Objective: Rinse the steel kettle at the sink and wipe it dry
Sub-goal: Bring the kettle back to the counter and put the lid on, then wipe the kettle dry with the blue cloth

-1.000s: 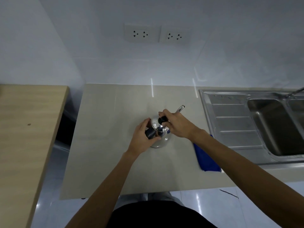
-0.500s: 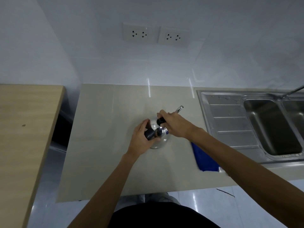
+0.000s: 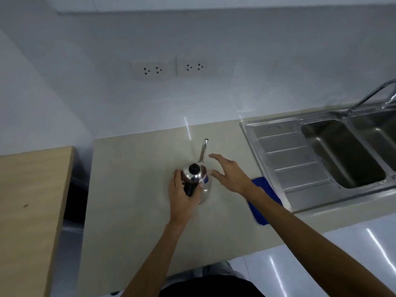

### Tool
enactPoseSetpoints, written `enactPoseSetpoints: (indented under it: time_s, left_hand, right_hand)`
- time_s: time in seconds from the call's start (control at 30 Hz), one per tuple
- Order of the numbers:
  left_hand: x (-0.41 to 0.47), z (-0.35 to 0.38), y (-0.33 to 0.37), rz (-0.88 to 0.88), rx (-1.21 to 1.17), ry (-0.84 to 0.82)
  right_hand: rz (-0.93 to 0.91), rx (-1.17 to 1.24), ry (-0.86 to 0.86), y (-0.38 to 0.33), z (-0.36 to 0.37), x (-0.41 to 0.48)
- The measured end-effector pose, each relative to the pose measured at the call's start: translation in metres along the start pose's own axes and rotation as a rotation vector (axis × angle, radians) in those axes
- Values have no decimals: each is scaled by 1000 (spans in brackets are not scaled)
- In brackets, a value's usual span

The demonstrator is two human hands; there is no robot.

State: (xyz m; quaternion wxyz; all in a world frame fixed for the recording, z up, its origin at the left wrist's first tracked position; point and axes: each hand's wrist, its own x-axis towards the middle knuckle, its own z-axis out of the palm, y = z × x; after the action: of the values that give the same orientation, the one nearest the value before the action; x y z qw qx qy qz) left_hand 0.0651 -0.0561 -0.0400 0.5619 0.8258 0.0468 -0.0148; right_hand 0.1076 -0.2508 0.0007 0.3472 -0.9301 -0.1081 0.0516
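Note:
A small shiny steel kettle (image 3: 198, 179) with a black lid knob and a thin spout pointing away from me stands on the beige counter (image 3: 132, 189). My left hand (image 3: 182, 196) is wrapped around its black handle on the near left side. My right hand (image 3: 229, 174) hovers just right of the kettle with fingers spread, holding nothing. A blue cloth (image 3: 262, 200) lies on the counter to the right, partly hidden by my right forearm. The steel sink (image 3: 342, 153) sits at the right with a ribbed drainboard, and its tap (image 3: 372, 96) reaches over the basins.
A wooden table top (image 3: 30, 206) stands at the left, with a dark gap between it and the counter. Two wall sockets (image 3: 173, 68) are set in the white wall behind. Glossy white floor shows below the counter's front edge at the right.
My right hand has come off the kettle's lid and opened beside it. The left hand still grips the handle. The camera view has tilted up and left.

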Motion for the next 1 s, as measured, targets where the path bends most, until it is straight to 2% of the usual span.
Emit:
enactPoseSetpoints:
  time_s: [0.1,0.17,0.23,0.37,0.5,0.7,0.83,1.0]
  left_hand:
    - [15,-4,18,171,138,-6]
    - [29,-3,24,314,234,-52]
    - [42,-1,23,379,294,-104]
    - [49,3,18,402,282,-136]
    - [49,6,16,385,259,-136]
    - [51,8,14,376,252,-130]
    - [50,10,16,357,233,-115]
    - [50,9,15,335,213,-107]
  right_hand:
    - [183,-62,81,50,8,-37]
    - [276,-252,21,83,12,-61]
    - [329,-426,-94,111,18,-83]
    - [384,-509,-178,147,28,-105]
    - [433,-499,-175,166,46,-113]
    - [417,-506,-41,179,64,-123]
    - [459,-495,-20,171,64,-118]
    - [499,-368,115,159,65,-103]
